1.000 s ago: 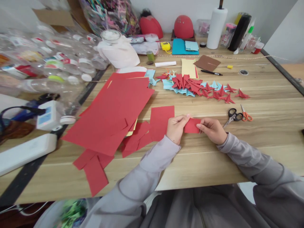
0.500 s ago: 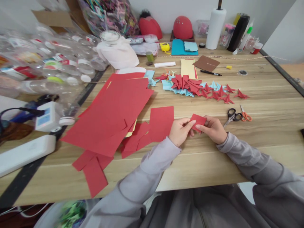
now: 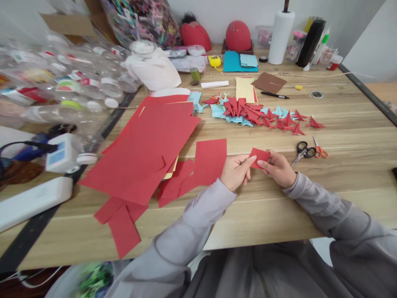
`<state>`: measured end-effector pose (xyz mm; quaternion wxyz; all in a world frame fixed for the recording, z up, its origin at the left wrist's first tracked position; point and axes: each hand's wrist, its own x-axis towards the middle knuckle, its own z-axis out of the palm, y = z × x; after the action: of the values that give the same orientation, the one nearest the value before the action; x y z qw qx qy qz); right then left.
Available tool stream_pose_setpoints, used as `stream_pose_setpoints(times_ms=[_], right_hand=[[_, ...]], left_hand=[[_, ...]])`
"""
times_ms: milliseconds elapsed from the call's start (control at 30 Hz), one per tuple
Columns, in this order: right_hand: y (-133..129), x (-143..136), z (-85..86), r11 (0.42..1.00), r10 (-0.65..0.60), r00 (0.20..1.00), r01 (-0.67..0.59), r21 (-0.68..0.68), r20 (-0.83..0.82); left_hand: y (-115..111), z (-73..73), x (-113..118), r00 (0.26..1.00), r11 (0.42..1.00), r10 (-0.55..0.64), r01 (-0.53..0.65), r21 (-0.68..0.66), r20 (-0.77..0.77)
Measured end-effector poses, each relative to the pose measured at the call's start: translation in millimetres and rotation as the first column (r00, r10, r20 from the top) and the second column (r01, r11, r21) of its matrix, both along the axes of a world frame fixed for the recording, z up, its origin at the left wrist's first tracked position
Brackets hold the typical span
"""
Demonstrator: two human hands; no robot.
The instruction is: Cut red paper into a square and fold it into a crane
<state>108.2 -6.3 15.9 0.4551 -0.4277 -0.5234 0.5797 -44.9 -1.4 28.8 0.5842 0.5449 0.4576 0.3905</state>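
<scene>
"So, what do your hands hold?"

"My left hand (image 3: 236, 172) and right hand (image 3: 279, 167) pinch 1 small red paper (image 3: 259, 157) between them, thumbs on top, over the wooden table (image 3: 248, 219)."

"And around it?"

"Left, a larger red sheet (image 3: 211, 162) lies flat; right, 2 pairs of scissors (image 3: 302, 153). Beyond, red and blue folded shapes (image 3: 237, 108) cluster, then a black pen (image 3: 274, 95); farthest, a white roll (image 3: 281, 38) stands upright."

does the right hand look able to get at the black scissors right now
Probably yes: the black scissors lie just beyond the right hand, with bare tabletop between, though it would likely have to let go of the red paper.
</scene>
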Motion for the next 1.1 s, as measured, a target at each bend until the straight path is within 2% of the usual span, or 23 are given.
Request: stream_pose_setpoints(times_ms=[233, 367, 467, 600, 667, 733, 800, 867, 967, 1100], right_hand=[[-0.7, -0.4, 2.3, 0.998, -0.041, 0.999, 0.041, -0.052, -0.001], [0.3, 2.8, 2.5, 0.997, -0.044, 0.999, 0.044, -0.059, 0.011], [1.5, 5.3, 1.5, 0.998, 0.015, 1.0, -0.014, -0.056, 0.013], [1.2, 6.3, 1.2, 0.997, 0.068, 0.997, -0.067, -0.043, 0.025], [0.6, 5.9, 1.6, 0.995, 0.088, 0.995, -0.087, -0.041, 0.041], [0.0, 5.3, 2.1, 0.993, 0.113, 0.992, -0.11, -0.043, 0.062], [-0.4, 4.8, 2.3, 0.99, 0.133, 0.988, -0.13, -0.046, 0.08], [-0.6, 4.5, 2.4, 0.99, 0.139, 0.986, -0.136, -0.045, 0.094], [-0.9, 4.0, 2.2, 0.989, 0.143, 0.984, -0.14, -0.036, 0.107], [-2.2, 2.8, 1.8, 0.99, 0.144, 0.982, -0.144, -0.01, 0.121]], left_hand=[[3.1, -1.9, -0.8, 0.994, 0.997, -0.05, 0.055, -0.047, 0.095], [5.7, -3.7, -3.2, 0.996, 0.997, -0.023, 0.028, -0.065, 0.081], [6.1, -4.3, -5.2, 0.999, 1.0, -0.016, 0.017, 0.018, -0.038], [5.5, -5.0, -6.0, 0.978, 0.97, 0.053, -0.003, 0.243, -0.199], [5.6, -6.0, -5.6, 0.967, 0.947, 0.113, -0.035, 0.32, -0.227], [6.0, -7.0, -4.8, 0.969, 0.929, 0.16, -0.084, 0.36, -0.187], [6.1, -7.5, -4.1, 0.979, 0.93, 0.168, -0.118, 0.349, -0.116], [5.5, -7.0, -3.8, 0.988, 0.953, 0.138, -0.113, 0.281, -0.071], [4.0, -5.3, -4.7, 0.993, 0.977, 0.11, -0.102, 0.189, -0.033], [4.0, -4.0, -6.4, 0.993, 0.983, 0.114, -0.108, 0.151, -0.029]])
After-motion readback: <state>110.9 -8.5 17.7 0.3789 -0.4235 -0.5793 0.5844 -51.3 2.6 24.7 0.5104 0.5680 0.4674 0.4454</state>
